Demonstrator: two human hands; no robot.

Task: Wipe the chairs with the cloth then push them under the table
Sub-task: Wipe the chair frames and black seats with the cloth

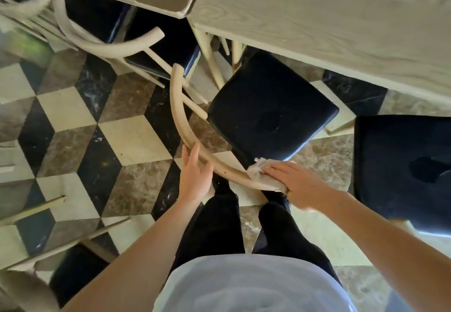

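Note:
A chair with a black padded seat [271, 109] and a curved cream wooden backrest [180, 118] stands in front of me, pulled out from the pale wooden table [317, 18]. My right hand [295, 184] lies over a small pale cloth [258, 171] and presses it onto the backrest's right end. My left hand [195, 175] is spread with straight fingers, touching the backrest just left of the cloth.
A second black-seated chair [400, 165] stands to the right. Two more chairs [136, 35] sit pushed in under the table at upper left. Another chair's legs [36, 209] jut in at lower left. The floor is patterned tile [102, 128].

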